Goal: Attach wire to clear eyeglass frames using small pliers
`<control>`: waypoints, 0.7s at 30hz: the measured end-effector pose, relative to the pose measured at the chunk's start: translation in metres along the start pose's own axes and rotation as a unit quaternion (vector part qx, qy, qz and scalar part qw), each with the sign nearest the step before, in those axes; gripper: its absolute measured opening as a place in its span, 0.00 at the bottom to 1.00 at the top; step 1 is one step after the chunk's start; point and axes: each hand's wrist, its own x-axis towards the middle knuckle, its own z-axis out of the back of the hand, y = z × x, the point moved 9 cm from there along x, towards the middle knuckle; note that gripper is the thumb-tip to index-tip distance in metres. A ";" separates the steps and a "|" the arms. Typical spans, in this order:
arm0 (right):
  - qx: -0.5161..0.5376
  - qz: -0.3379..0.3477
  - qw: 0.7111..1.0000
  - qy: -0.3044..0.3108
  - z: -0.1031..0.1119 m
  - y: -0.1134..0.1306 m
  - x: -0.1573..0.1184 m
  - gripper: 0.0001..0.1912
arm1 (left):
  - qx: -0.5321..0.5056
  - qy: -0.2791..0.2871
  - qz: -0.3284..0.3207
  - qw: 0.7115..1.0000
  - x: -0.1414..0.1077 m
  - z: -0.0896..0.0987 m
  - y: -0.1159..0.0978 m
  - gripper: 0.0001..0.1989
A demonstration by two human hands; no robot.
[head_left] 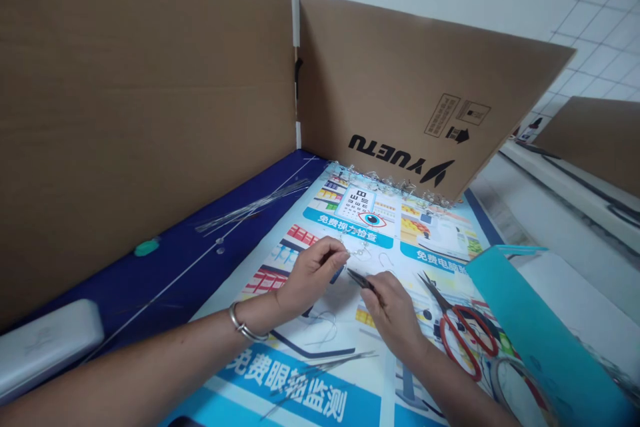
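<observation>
My left hand (313, 277), with a metal bangle on its wrist, is closed in a pinch on a thin wire piece with small transparent beads (361, 252). The beaded end sticks out beyond the thumb and forefinger. In my right hand (393, 312) is a pair of dark pliers (360, 279), their tapered jaws pointing toward the left fingertips, a little apart from them. Whether the jaws grip any wire is too small to tell. A loose curved wire (385, 260) lies on the printed sheet just behind the pliers.
Red-handled scissors (463, 333) and a tape roll (520, 383) lie at right beside a turquoise box (545, 333). Wire bundles rest on the blue cloth (253, 207) and the printed sheet (320, 373). Beaded pieces (395, 183) line the cardboard wall (400, 80). A white case (50, 347) sits at left.
</observation>
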 end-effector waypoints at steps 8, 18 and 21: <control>-0.039 -0.001 0.999 0.013 -0.002 -0.002 0.001 0.13 | 0.063 0.038 -0.049 0.996 -0.003 -0.010 -0.003 0.05; -0.057 0.000 0.998 0.022 -0.004 -0.005 -0.002 0.14 | 0.107 0.058 -0.087 0.989 -0.006 -0.017 -0.005 0.03; -0.057 0.001 0.998 0.022 -0.006 -0.006 -0.003 0.14 | 0.109 0.059 -0.080 0.989 -0.006 -0.018 -0.004 0.03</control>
